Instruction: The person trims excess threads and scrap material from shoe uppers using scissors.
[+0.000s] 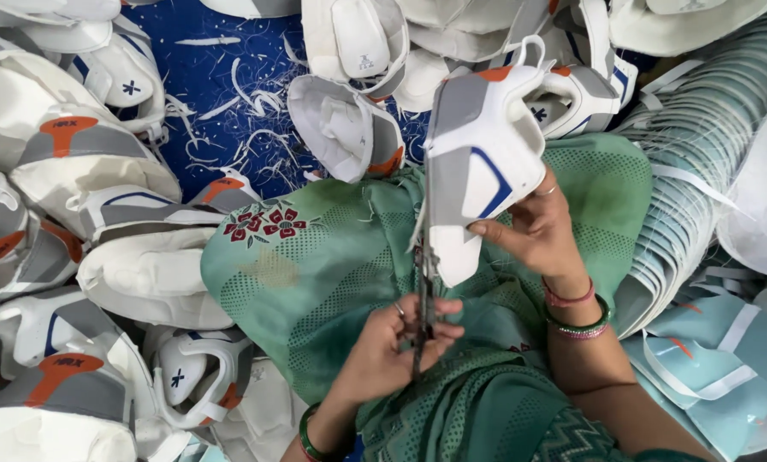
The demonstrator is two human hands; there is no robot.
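White, grey and orange, the shoe upper (477,162) we hold stands on end above our lap, its blue stripe facing us. Our right hand (541,231) has it pinched at the lower right edge, thumb on the near face and fingers curled behind, closed firmly on the piece. Just below and left of that pinch, our left hand (400,338) is wrapped tight around a small pair of scissors (423,291), whose blades point up along the upper's left edge, touching or nearly touching it; we cannot tell whether the blades are parted. We judge the trimming of this 1 piece to be under way, not finished: loose threads hang at that edge. Under both hands lies our green patterned cloth (315,265). Further left of the grip, finished-looking uppers (84,162) are heaped; white thread scraps (246,103) litter the blue floor (195,60) beyond. To the right sits a stack of pale blue pieces (700,171), seemingly waiting.
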